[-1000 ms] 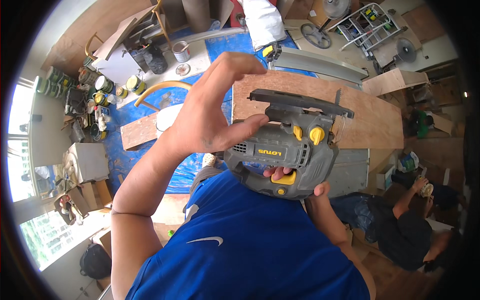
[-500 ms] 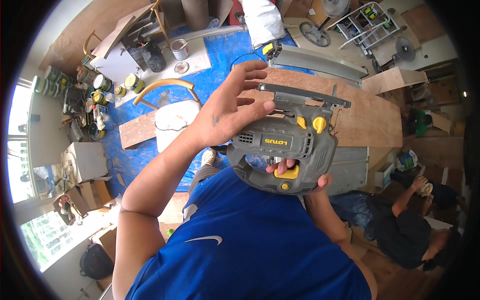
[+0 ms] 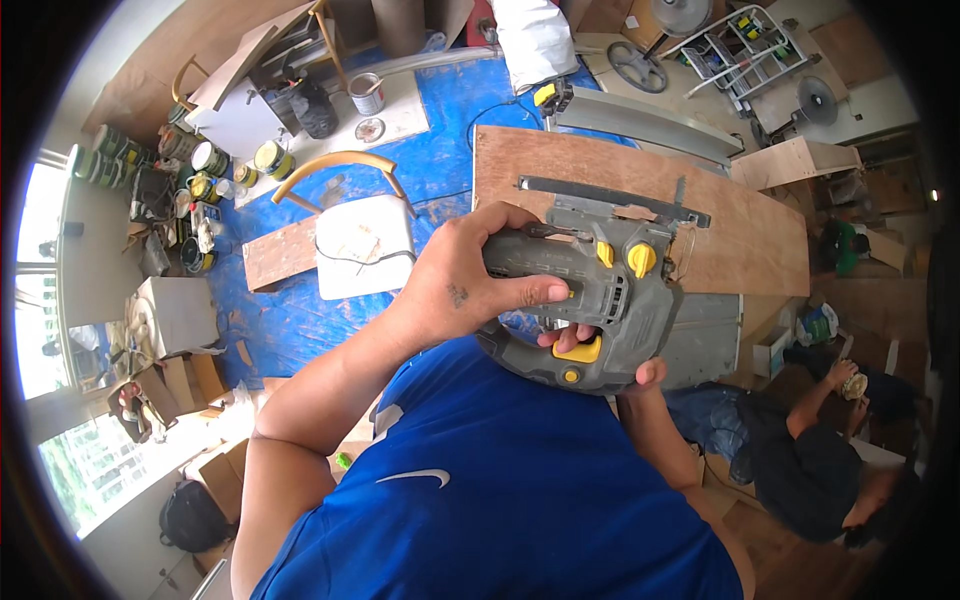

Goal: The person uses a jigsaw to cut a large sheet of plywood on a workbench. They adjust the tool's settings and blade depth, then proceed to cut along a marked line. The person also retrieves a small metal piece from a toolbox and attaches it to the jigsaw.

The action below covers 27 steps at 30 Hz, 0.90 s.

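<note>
A grey jigsaw (image 3: 645, 315) with a yellow trigger and yellow knobs is held up in front of my chest. It lies on its side, its metal base plate (image 3: 610, 199) facing away from me. My left hand (image 3: 462, 275) wraps around the motor body, thumb lying across its side. From beneath, my right hand (image 3: 650, 375) grips the handle, with fingers showing through the opening by the trigger and the rest hidden behind the tool. Past the jigsaw lies a sheet of plywood (image 3: 745, 225).
A white-seated chair (image 3: 365, 265) stands ahead left on a blue tarp (image 3: 450, 95). Paint cans (image 3: 270, 160) crowd the far left. A stand fan (image 3: 637, 65) and a stepladder (image 3: 740, 60) are at the far right. Another person (image 3: 800, 455) works low on my right.
My left hand, earlier spread with fingers raised near the base plate, has come down and closed around the jigsaw's body. The right hand keeps its hold on the handle.
</note>
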Each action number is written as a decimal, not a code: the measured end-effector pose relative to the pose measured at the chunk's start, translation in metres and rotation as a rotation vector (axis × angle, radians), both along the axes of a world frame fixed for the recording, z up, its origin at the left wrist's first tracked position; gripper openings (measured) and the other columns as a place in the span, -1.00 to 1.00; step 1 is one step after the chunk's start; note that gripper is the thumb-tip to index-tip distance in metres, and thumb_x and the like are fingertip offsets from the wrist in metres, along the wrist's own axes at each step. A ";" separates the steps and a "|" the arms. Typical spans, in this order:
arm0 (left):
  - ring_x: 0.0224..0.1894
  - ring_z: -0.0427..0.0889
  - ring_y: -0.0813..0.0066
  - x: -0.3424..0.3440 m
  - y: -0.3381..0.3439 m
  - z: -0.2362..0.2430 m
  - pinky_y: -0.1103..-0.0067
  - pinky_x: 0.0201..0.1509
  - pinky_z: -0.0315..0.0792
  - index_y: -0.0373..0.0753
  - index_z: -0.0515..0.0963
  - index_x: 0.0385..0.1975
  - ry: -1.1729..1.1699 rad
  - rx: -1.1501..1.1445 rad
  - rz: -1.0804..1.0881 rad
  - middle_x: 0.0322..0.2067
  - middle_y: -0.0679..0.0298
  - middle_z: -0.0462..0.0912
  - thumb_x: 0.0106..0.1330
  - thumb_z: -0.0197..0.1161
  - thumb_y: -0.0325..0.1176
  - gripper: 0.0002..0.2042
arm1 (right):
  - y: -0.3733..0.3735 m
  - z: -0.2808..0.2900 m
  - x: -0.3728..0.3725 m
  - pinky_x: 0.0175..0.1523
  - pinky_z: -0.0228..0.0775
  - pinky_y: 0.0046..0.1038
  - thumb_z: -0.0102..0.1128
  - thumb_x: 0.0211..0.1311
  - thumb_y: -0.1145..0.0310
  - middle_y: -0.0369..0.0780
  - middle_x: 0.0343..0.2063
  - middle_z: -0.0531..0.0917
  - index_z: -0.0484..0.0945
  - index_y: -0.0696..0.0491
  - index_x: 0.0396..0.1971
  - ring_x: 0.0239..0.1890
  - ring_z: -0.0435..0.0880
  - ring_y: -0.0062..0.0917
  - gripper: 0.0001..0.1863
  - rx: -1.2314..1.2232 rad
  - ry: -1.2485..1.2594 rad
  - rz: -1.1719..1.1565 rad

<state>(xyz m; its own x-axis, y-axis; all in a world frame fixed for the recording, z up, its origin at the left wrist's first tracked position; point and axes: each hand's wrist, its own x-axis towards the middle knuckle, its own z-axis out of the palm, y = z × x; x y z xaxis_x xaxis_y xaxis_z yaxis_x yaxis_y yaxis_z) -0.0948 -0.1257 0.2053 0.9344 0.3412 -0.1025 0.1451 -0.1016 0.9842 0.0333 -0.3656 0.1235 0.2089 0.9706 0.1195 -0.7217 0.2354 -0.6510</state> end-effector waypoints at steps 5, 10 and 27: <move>-0.01 0.69 0.48 -0.003 -0.003 -0.007 0.49 0.13 0.56 -0.43 0.53 0.13 -0.020 -0.029 0.019 -0.10 0.12 0.72 0.11 0.72 -0.12 -0.29 | -0.002 0.001 0.000 0.50 0.32 0.05 0.61 -0.03 -0.10 0.09 0.07 0.70 0.55 0.20 0.16 0.27 0.63 -0.02 -0.14 -0.011 -0.007 0.003; -0.02 0.70 0.43 -0.003 -0.008 -0.015 0.47 0.11 0.57 -0.41 0.53 0.06 -0.071 -0.061 0.050 -0.11 0.12 0.71 0.16 0.68 -0.17 -0.39 | -0.003 0.003 -0.001 0.50 0.31 0.05 0.60 -0.02 -0.08 0.09 0.08 0.70 0.55 0.20 0.17 0.28 0.62 -0.01 -0.15 -0.029 0.000 0.001; 0.08 0.51 0.46 0.008 -0.009 -0.045 0.41 0.23 0.43 -0.24 0.56 0.00 -0.485 -0.010 0.191 0.02 0.26 0.51 0.26 0.52 -0.46 -0.65 | -0.018 0.011 -0.007 0.40 0.47 -0.05 0.60 0.06 0.17 0.06 0.17 0.66 0.51 0.23 0.26 0.27 0.65 -0.12 -0.21 -0.207 -0.242 -0.151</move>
